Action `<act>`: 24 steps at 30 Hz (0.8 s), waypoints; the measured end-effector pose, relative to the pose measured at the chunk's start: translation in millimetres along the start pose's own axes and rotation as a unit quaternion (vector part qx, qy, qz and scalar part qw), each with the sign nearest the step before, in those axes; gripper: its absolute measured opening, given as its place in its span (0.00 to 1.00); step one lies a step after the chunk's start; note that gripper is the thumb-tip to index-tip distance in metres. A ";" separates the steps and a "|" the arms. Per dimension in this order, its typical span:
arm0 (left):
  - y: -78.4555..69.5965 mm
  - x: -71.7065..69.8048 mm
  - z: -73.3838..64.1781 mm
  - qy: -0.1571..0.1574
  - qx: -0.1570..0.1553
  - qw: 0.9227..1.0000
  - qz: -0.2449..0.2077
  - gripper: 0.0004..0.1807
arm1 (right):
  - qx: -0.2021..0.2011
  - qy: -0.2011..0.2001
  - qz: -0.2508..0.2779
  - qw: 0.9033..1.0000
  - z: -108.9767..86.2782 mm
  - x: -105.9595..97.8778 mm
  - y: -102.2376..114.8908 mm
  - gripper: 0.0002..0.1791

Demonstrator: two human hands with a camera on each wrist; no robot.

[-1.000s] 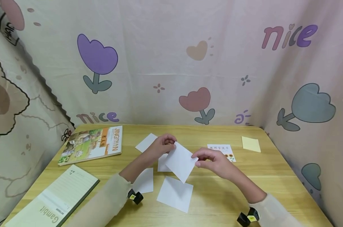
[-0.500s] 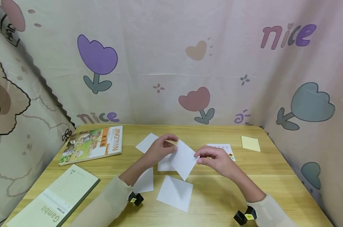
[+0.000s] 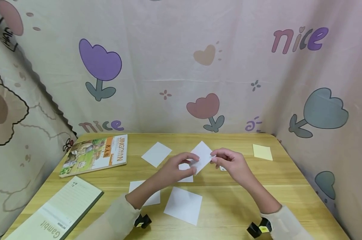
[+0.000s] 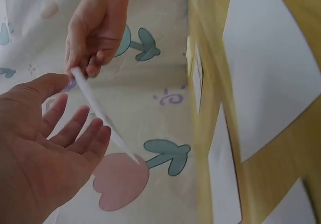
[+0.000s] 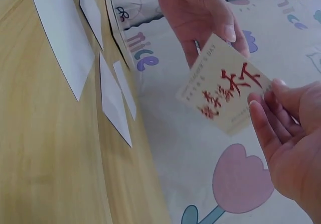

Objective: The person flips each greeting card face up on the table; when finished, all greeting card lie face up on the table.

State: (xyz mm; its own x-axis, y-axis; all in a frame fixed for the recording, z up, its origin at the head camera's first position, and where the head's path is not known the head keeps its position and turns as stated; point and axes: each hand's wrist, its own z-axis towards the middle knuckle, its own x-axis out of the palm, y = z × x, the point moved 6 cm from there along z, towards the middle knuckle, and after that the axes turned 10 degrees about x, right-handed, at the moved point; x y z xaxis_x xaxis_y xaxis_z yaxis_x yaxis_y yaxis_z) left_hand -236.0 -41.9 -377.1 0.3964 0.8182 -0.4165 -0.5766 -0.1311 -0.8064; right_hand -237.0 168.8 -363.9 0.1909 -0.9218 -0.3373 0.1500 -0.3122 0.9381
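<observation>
My right hand (image 3: 233, 165) pinches one corner of a small square card (image 3: 203, 156), raised over the table. Its plain white back faces the head camera, while the right wrist view shows red handwritten-style characters on the card's other face. My left hand (image 3: 181, 166) is at the card's opposite side, fingers loosely extended and thumb apart, with the fingertips right by the edge. Below lie white square cards: one (image 3: 183, 206) in front, one (image 3: 185, 176) partly under the hands, one (image 3: 157, 154) behind and one (image 3: 154, 199) partly behind the left forearm.
A printed card (image 3: 222, 168) is mostly hidden behind the right hand. Far right lies a yellow sticky note (image 3: 262, 152). On the left are a picture book (image 3: 94, 155) and a notepad (image 3: 56, 210). A patterned curtain (image 3: 157, 66) hangs behind the table.
The held card has been moved slightly right and up, and tilted. The left hand has shifted right and lower, its fingers spreading from the card. The right hand keeps its pinch.
</observation>
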 end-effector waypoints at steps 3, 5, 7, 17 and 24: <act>3.5 8.4 -0.4 0.011 -0.001 1.000 -0.009 0.17 | 0.009 -0.012 0.010 1.000 1.5 1.1 -2.1 0.10; 6.0 13.3 -0.9 0.021 0.002 1.000 -0.011 0.17 | 0.013 -0.018 0.017 1.000 2.6 3.0 -4.6 0.11; 8.3 17.3 -1.7 0.033 0.001 0.999 -0.009 0.17 | 0.016 -0.022 0.020 0.999 3.8 5.7 -7.6 0.11; 9.2 18.8 -4.5 0.041 -0.008 0.999 -0.002 0.16 | 0.042 -0.043 0.005 0.998 2.4 12.1 -12.0 0.13; 10.3 9.3 -2.5 0.013 -0.026 1.000 0.001 0.13 | 0.044 -0.055 -0.010 0.998 2.4 12.3 -9.5 0.11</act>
State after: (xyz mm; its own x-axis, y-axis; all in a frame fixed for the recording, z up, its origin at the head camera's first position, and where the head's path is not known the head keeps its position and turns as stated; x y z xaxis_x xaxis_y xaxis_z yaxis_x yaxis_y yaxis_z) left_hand -236.5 -37.1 -390.3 0.4138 0.8037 -0.4277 -0.5388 -0.1625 -0.8266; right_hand -238.4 159.9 -376.7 0.0814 -0.9333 -0.3496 0.0667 -0.3449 0.9363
